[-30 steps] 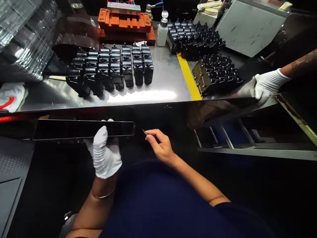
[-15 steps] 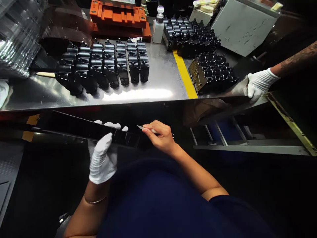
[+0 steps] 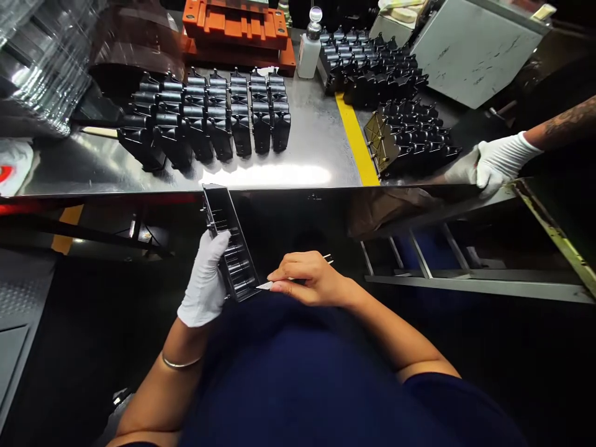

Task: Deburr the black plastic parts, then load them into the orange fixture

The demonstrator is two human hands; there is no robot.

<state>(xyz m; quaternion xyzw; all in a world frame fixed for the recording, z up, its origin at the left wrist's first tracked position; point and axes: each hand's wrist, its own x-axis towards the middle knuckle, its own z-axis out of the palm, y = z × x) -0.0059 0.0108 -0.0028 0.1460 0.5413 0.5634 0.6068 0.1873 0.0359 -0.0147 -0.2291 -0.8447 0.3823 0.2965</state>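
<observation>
Black moulded plastic comes first: a long ribbed part (image 3: 235, 254) stands tilted at our 11 o'clock, close in front of us, gripped by the left hand (image 3: 203, 279), its white cotton glove closed firmly around the part's side. The bare right hand (image 3: 310, 279) is curled into a tight pinch on a slim craft knife (image 3: 298, 277), whose bright blade (image 3: 264, 285) points at the part's lower end, touching it or just beside it; we cannot tell which from here. We see the main risk there: the edge works close to the gloved fingers, and if it skidded off the hard plastic under too much pressure, thin cotton would offer little protection. A slip could also score the ribs, while a loosened grip could let the part twist or fall. Beyond, a steel table (image 3: 316, 149) carries rows of similar black parts (image 3: 209, 118) at 11 o'clock, a yellow stripe (image 3: 356, 139) near 12, and an orange fixture (image 3: 237, 31) with a plastic bottle (image 3: 310, 43) behind them. At 2 o'clock, a co-worker's white-gloved hand (image 3: 493, 164) rests on a dark panel's edge (image 3: 419, 202).
</observation>
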